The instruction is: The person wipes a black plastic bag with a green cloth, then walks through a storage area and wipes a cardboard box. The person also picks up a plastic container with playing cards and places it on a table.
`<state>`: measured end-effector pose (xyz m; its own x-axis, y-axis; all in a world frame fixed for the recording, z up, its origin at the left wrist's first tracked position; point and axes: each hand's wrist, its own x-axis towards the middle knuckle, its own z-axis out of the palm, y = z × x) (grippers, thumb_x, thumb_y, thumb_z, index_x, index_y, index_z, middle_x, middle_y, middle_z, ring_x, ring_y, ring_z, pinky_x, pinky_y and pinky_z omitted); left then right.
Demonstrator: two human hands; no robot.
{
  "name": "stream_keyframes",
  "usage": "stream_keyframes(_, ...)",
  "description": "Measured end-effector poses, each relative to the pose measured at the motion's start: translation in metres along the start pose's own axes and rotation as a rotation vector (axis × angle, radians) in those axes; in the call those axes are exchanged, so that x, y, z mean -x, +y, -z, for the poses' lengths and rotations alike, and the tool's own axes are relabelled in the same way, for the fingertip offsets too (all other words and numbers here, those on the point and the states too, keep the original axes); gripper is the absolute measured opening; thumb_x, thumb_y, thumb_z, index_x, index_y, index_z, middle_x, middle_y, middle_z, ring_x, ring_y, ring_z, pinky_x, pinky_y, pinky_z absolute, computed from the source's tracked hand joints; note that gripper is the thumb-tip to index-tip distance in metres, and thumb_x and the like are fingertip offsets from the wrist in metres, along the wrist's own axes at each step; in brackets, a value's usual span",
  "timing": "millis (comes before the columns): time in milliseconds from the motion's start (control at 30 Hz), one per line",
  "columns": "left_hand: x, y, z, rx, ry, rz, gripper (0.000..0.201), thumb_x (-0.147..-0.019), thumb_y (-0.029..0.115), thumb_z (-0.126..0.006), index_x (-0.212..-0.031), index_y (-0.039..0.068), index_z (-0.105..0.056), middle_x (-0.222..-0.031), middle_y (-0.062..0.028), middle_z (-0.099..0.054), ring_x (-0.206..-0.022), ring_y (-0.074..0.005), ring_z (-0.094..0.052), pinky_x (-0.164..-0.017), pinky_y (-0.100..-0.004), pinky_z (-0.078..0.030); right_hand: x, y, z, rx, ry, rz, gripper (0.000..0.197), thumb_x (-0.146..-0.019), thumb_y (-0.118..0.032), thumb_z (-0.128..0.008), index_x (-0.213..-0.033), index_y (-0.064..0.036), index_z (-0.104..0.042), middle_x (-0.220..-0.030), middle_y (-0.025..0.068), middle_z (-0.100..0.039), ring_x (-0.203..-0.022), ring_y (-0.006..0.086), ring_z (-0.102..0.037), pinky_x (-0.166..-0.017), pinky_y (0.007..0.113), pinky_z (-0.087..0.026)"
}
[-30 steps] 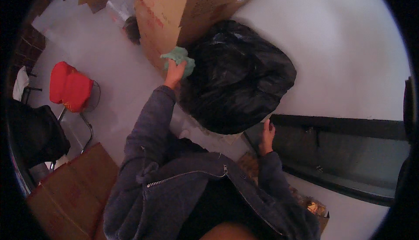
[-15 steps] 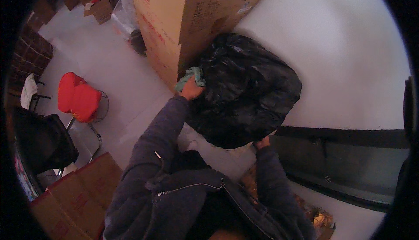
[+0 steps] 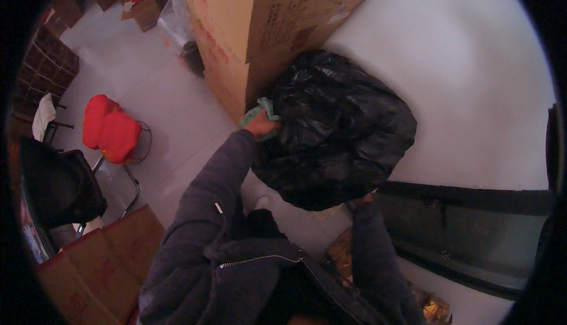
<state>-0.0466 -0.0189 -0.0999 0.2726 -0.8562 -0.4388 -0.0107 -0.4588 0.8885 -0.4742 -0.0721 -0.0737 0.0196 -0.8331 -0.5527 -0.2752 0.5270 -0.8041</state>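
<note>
A large black plastic bag (image 3: 342,130), full-looking and wrinkled, covers the middle of the view, close against a tall cardboard box. At its left side is my left hand (image 3: 261,125), closed around a crumpled green cloth (image 3: 267,108) that touches the bag. My right hand (image 3: 364,198) reaches under the bag's near right edge. Only a bit of that hand shows past the sleeve; the bag hides its fingers.
The tall cardboard box (image 3: 227,47) stands beyond the bag, beside a white wall (image 3: 460,89). A dark-framed glass panel (image 3: 472,224) lies at the right. Leftward are a red-covered seat (image 3: 112,129), a black chair (image 3: 59,186) and flat cardboard (image 3: 106,272).
The bag sits slightly lower and further right in the picture. More of my right hand has gone out of sight beneath it. My left hand keeps its hold on the cloth.
</note>
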Motion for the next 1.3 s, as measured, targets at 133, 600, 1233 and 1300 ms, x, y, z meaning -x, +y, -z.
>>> stream_keyframes(133, 0.014, -0.006, -0.002, 0.182, -0.061, -0.051, 0.096, -0.059, 0.018, -0.076, -0.137, 0.002, -0.023, -0.128, -0.0152, -0.046, -0.116, -0.0300, -0.044, -0.098, -0.0353, -0.036, 0.002, -0.003, 0.009, -0.042, 0.020, -0.025, 0.039, -0.086, -0.017, -0.056, -0.122, -0.0033, -0.049, -0.123, 0.0102, -0.052, -0.114, 0.0221, -0.048, -0.096, 0.032, -0.038)
stream_keyframes(600, 0.166, -0.067, -0.054, 0.477, 0.153, 0.034, 0.079, -0.075, 0.012, -0.069, -0.136, 0.008, -0.019, -0.129, -0.0128, -0.041, -0.113, -0.0259, -0.045, -0.090, -0.0401, -0.042, -0.051, -0.061, 0.015, -0.008, 0.100, 0.083, 0.035, -0.088, -0.016, -0.054, -0.119, -0.0005, -0.052, -0.119, 0.0112, -0.054, -0.110, 0.0212, -0.051, -0.094, 0.031, -0.040)
stream_keyframes(1233, 0.168, -0.092, -0.157, 0.562, -0.009, 0.113, 0.085, -0.071, 0.009, -0.071, -0.135, 0.007, -0.015, -0.130, -0.0125, -0.037, -0.116, -0.0273, -0.040, -0.094, -0.0397, -0.038, -0.132, -0.206, -0.022, 0.422, 0.246, 0.414, 0.031, -0.090, -0.016, -0.051, -0.114, 0.0032, -0.055, -0.115, 0.0124, -0.058, -0.105, 0.0200, -0.054, -0.091, 0.030, -0.042)
stream_keyframes(1300, 0.164, -0.102, -0.154, 0.584, -0.045, 0.111, 0.085, -0.070, 0.008, -0.071, -0.135, 0.006, -0.015, -0.130, -0.0125, -0.037, -0.116, -0.0275, -0.040, -0.095, -0.0397, -0.038, -0.089, -0.229, -0.018, 0.394, 0.272, 0.564, 0.030, -0.091, -0.016, -0.050, -0.113, 0.0036, -0.055, -0.114, 0.0125, -0.058, -0.105, 0.0199, -0.055, -0.090, 0.030, -0.042)
